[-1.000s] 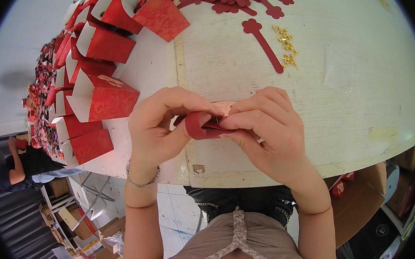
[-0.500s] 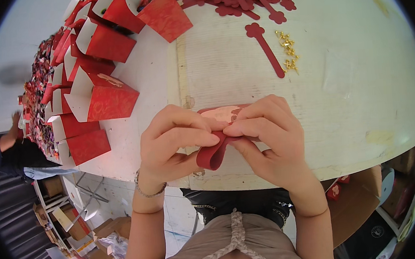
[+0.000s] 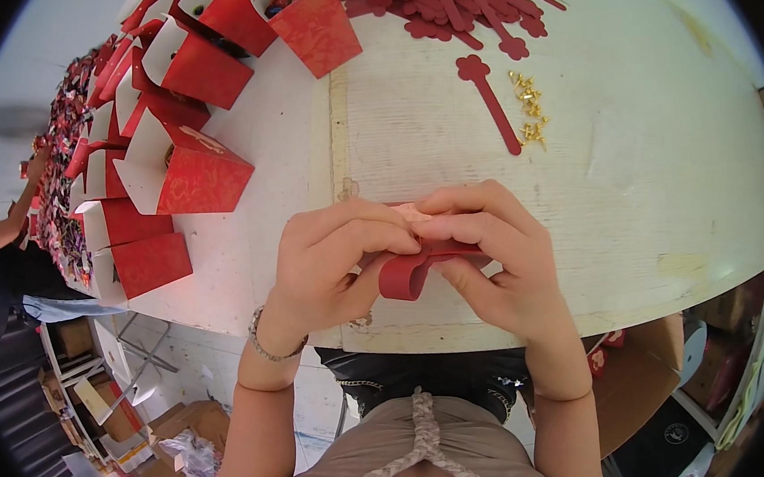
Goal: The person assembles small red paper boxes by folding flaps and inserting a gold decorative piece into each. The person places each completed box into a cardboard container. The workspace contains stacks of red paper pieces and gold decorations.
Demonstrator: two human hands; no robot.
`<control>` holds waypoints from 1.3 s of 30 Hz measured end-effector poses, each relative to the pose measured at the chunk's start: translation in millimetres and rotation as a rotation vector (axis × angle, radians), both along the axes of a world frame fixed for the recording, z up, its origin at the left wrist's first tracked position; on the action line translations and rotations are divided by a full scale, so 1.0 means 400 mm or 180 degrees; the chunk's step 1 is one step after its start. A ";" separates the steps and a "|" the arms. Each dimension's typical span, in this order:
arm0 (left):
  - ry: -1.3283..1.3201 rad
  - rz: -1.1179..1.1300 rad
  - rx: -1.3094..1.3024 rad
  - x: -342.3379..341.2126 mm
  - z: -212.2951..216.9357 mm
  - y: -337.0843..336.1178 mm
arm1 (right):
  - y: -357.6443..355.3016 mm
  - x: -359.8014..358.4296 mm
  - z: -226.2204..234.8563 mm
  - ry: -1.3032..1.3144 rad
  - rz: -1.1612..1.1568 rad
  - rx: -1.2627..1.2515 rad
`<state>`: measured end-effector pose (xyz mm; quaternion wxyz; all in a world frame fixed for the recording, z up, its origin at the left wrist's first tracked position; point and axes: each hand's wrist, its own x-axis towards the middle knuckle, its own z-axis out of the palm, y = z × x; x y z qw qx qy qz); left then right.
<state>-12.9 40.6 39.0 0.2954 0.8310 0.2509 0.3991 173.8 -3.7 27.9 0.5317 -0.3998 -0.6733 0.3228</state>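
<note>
Both hands meet over the near part of the table, fingers closed on a dark red strip [image 3: 394, 279] that bends into a loop on the near side. My left hand [image 3: 334, 256] pinches beside the loop. My right hand [image 3: 495, 247] grips the strip's other side, thumb below and fingers above. Behind the fingertips shows a small pinkish patch [image 3: 410, 211] on a red piece, mostly covered by my hands. Farther off lies one flat dark red strip with a flower-shaped end [image 3: 490, 104], with small gold fasteners [image 3: 529, 106] right beside it.
A heap of similar flower-ended strips [image 3: 462, 3] lies at the far side. Open red boxes [image 3: 202, 176] with white insides crowd the left, some filled. Beyond them are many small colourful wrapped items [image 3: 64, 183] and another person's arm [image 3: 24, 199]. Cardboard boxes [image 3: 640, 380] stand below the table.
My fingers have shifted slightly, and the loop has risen and turned a little to the right. At the far left, the other person's arm has moved up to the wrapped items.
</note>
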 end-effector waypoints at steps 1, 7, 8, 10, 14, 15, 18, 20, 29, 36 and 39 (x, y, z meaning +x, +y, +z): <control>0.0004 -0.0004 0.0004 -0.003 0.000 -0.001 | -0.003 -0.001 0.001 0.0073 -0.0017 -0.0013; -0.0417 0.0114 0.0012 0.014 -0.023 -0.005 | -0.005 0.003 -0.003 0.0063 -0.0046 0.0027; -0.0530 0.0154 0.0073 0.018 -0.024 -0.004 | -0.005 0.006 0.001 0.0005 0.0008 0.0028; -0.0543 -0.0170 -0.0218 0.006 -0.027 -0.002 | -0.004 0.008 0.006 -0.0059 0.0064 0.0013; -0.0451 -0.0267 -0.0289 0.003 -0.026 -0.002 | -0.002 0.008 -0.003 -0.0063 0.0034 0.0008; -0.0587 -0.0154 -0.0484 0.003 -0.030 -0.009 | -0.001 0.008 -0.005 -0.0054 0.0037 0.0028; -0.0768 0.0151 -0.0878 0.004 -0.046 -0.029 | -0.004 0.000 0.000 0.0048 0.0036 0.0009; -0.0568 0.0341 -0.0887 -0.001 -0.043 -0.040 | -0.010 0.002 0.000 -0.0058 -0.0028 -0.0028; -0.1003 0.0677 -0.2165 0.019 -0.019 -0.078 | -0.030 -0.008 -0.012 -0.0027 -0.0272 -0.0261; -0.0570 0.0708 -0.0786 0.017 -0.030 -0.091 | -0.031 -0.042 0.058 0.0086 -0.0379 -0.0241; -0.0791 0.0855 -0.0672 0.017 -0.055 -0.106 | -0.053 -0.074 0.011 0.0613 -0.0400 -0.0029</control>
